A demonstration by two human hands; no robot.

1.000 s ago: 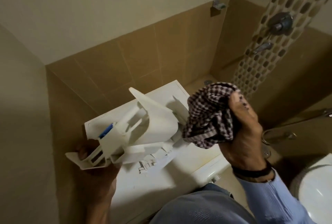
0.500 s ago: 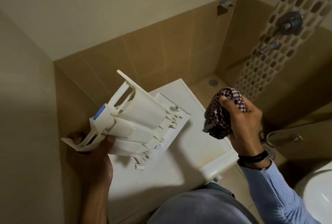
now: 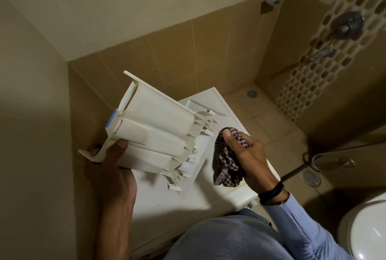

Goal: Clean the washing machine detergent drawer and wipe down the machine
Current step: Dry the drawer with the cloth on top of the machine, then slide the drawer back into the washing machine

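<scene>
Left hand (image 3: 108,168) grips detergent drawer (image 3: 154,132) above washing machine (image 3: 188,199); right hand (image 3: 248,155) clutches checkered cloth (image 3: 225,168)

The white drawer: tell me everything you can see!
The detergent drawer is off-white plastic, turned so three rounded compartment undersides face the camera. A blue tab sits at its front end, small clips at the other. The left hand has its grip on the front end, holding it tilted above the washing machine.
</scene>
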